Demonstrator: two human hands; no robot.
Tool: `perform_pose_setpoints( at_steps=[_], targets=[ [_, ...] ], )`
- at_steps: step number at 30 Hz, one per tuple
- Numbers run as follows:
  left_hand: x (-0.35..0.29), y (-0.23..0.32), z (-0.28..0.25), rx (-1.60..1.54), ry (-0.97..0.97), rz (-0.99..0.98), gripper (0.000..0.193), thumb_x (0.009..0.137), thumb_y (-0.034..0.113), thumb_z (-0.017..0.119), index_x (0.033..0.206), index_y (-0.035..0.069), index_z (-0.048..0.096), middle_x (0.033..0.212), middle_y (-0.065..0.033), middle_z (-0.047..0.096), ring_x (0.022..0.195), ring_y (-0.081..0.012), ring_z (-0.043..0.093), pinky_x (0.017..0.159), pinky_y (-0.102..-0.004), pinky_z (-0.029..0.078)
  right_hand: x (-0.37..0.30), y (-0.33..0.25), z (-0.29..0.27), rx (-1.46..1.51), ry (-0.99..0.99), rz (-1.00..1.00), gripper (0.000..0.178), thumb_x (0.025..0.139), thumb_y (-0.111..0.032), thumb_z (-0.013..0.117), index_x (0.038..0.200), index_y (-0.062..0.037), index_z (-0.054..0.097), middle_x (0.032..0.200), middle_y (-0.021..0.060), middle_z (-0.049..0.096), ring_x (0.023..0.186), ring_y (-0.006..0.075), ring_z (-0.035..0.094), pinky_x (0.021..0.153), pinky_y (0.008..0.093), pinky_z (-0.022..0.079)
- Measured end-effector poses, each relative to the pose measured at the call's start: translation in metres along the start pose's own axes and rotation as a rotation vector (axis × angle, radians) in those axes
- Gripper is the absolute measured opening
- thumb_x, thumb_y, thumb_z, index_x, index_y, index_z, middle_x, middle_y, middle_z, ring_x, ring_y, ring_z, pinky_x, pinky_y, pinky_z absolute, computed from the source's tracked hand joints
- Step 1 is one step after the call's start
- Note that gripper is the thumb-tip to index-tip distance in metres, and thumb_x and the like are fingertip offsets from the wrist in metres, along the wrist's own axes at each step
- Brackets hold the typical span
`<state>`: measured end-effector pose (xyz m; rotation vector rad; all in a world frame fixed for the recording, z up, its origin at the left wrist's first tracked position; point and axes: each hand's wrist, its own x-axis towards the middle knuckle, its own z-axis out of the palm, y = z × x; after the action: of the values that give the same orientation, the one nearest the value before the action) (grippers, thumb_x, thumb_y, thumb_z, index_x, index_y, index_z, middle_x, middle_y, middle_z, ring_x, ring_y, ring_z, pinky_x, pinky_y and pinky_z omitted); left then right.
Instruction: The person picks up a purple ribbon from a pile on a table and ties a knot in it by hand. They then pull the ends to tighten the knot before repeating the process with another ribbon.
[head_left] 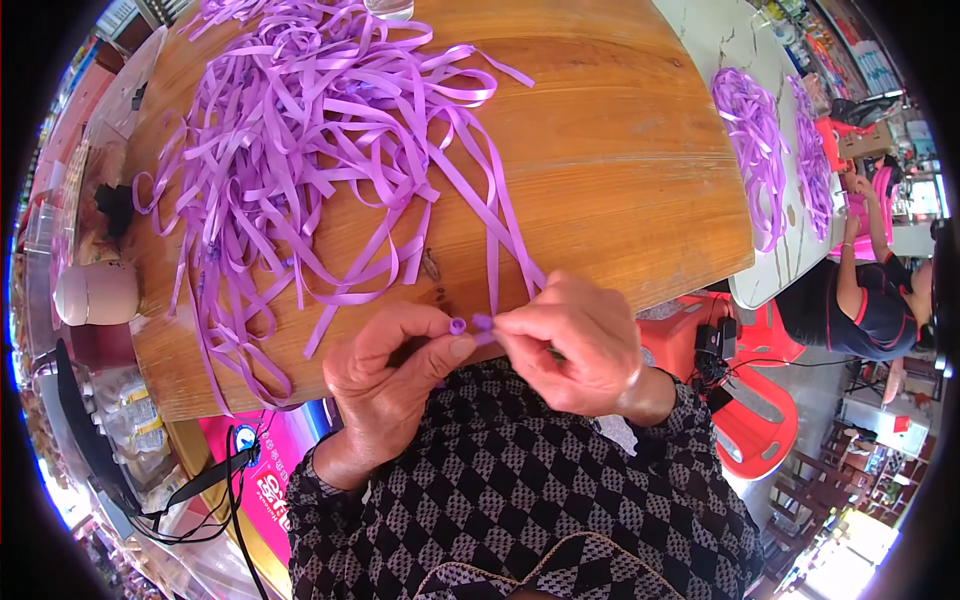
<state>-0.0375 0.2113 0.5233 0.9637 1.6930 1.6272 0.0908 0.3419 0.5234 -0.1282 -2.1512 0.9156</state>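
Note:
My left hand (385, 370) pinches a small purple ring-shaped piece (457, 326) between thumb and forefinger, its round opening facing up. Close beside it, the fingertips of my right hand (575, 345) are closed on a purple ribbon (512, 238), with a small darker purple bit (482, 322) at the tips. Whether that bit is part of the ribbon, I cannot tell. Both hands are at the table's near edge, almost touching. A large tangled pile of purple ribbons (300, 130) covers the left side of the wooden table (620, 150), with loose strands trailing toward my hands.
More purple ribbon bundles (755, 150) lie on a white marbled table (775, 283) at the right. Red plastic stools (755, 425) stand below it. Another person (865, 300) is at the far right. A clear glass (390, 8) stands at the far edge; black cables (240, 490) hang lower left.

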Motion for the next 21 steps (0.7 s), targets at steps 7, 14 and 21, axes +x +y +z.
perform_pose_setpoints(
  at_steps=[7,14,21],
  targets=[
    [0.004,0.006,-0.006,0.251,-0.123,0.095,0.013,0.067,0.0,0.074,0.075,-0.002,0.064,0.069,-0.0033,0.06,0.06,-0.0074,0.053,0.054,-0.02,0.041,0.006,-0.002,-0.009,0.146,-0.096,0.089,0.025,0.059,0.012,0.067,0.079,-0.0022,0.06,0.057,0.0019,0.05,0.045,0.0151,0.045,0.041,0.0277,0.032],
    [0.009,0.0,-0.006,0.333,-0.201,0.279,0.013,0.066,0.001,0.073,0.076,0.0,0.064,0.061,-0.0067,0.057,0.051,-0.0159,0.051,0.046,-0.0265,0.037,0.008,0.0,-0.013,0.16,-0.175,0.13,0.022,0.06,0.011,0.066,0.077,-0.0022,0.06,0.056,0.0022,0.048,0.046,0.0152,0.045,0.042,0.0271,0.032],
    [0.011,-0.003,-0.008,0.233,-0.277,0.251,0.018,0.064,0.002,0.074,0.078,0.0,0.063,0.061,-0.0083,0.056,0.052,-0.0209,0.052,0.047,-0.0298,0.039,0.008,0.002,-0.017,0.277,-0.293,0.271,0.02,0.062,0.009,0.067,0.076,-0.0033,0.061,0.056,0.0011,0.048,0.048,0.0135,0.045,0.045,0.0266,0.034]
  ],
)
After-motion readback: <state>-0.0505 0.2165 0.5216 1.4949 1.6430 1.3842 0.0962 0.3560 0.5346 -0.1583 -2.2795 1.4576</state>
